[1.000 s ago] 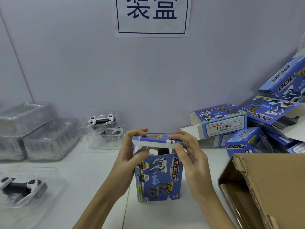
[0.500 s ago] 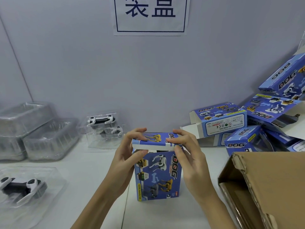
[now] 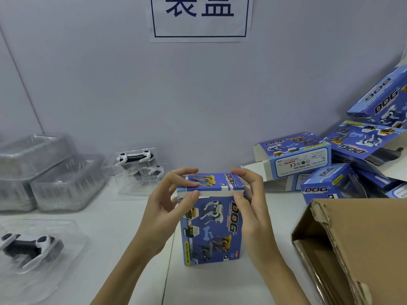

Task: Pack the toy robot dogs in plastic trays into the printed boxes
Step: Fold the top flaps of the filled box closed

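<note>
Table (image 3: pixel 123 227): flat white surface with a thin seam running toward the viewer; it carries everything below.
Corrugated carton (image 3: pixel 361 245): brown cardboard, lower right, mouth open toward the left, torn ragged edges on its flap.
Heap of printed boxes (image 3: pixel 361 150): glossy blue card cartons marked "DOG", piled askew at right against the wall; several lie with white inner flaps open.
Empty tray stacks (image 3: pixel 50 172): clear, ribbed plastic shells, nested in two piles at far left.
Upright printed box (image 3: pixel 211 230): rectangular blue carton standing on end at table centre, between both hands; dog pictures on its front, top lid folded down almost flat with a white tuck edge showing.
Near tray (image 3: pixel 44 245): clear blister shell at lower left, holding a black-and-white toy robot dog (image 3: pixel 28 243).
Far trays (image 3: pixel 138 170): clear shells by the wall, more black-and-white dogs inside.
Left hand (image 3: pixel 163 214): fingers curled over the lid's left end, thumb at its front edge, pinching it.
Right hand (image 3: pixel 253 208): fingers curled over the lid's right end, thumb pressing the front edge.
</note>
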A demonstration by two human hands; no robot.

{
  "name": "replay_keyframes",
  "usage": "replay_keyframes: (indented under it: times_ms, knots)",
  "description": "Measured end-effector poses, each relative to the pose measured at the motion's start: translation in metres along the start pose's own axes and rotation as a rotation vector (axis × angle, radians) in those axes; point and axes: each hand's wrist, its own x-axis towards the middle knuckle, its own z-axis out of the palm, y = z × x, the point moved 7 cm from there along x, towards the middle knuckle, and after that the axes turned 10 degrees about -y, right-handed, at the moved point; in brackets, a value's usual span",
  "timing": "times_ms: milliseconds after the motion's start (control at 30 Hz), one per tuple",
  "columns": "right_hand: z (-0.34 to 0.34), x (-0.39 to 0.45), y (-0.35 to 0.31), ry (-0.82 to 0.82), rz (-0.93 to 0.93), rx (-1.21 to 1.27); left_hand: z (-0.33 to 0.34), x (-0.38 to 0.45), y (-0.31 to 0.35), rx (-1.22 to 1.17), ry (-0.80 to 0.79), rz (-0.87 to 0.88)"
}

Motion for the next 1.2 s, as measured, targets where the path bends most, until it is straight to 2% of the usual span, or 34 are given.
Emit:
replay_keyframes:
  times_ms: [100,233,433,633,867,1000,1200]
  knots:
    - [0.002,-0.002,0.001,0.034,-0.001,0.007,0.002,0.000,0.004,0.096,-0.039,0.038]
    - [0.003,-0.002,-0.001,0.086,-0.056,-0.124,0.003,-0.003,0.007,0.255,-0.050,0.074]
    - [-0.006,0.005,-0.007,0.062,-0.036,-0.259,0.006,-0.003,0.007,0.202,-0.032,0.022]
    - [-0.010,0.009,-0.005,-0.006,0.050,-0.147,0.009,-0.002,0.003,0.161,-0.095,-0.013]
    - [-0.012,0.006,-0.016,0.029,-0.099,-0.275,0.008,-0.002,0.002,0.231,-0.030,0.055]
    - [-0.021,0.008,-0.013,-0.140,-0.027,-0.204,0.009,0.000,0.002,0.104,-0.024,-0.008]
    - [-0.020,0.009,-0.013,-0.113,0.008,-0.128,0.012,-0.001,-0.002,0.035,-0.054,-0.019]
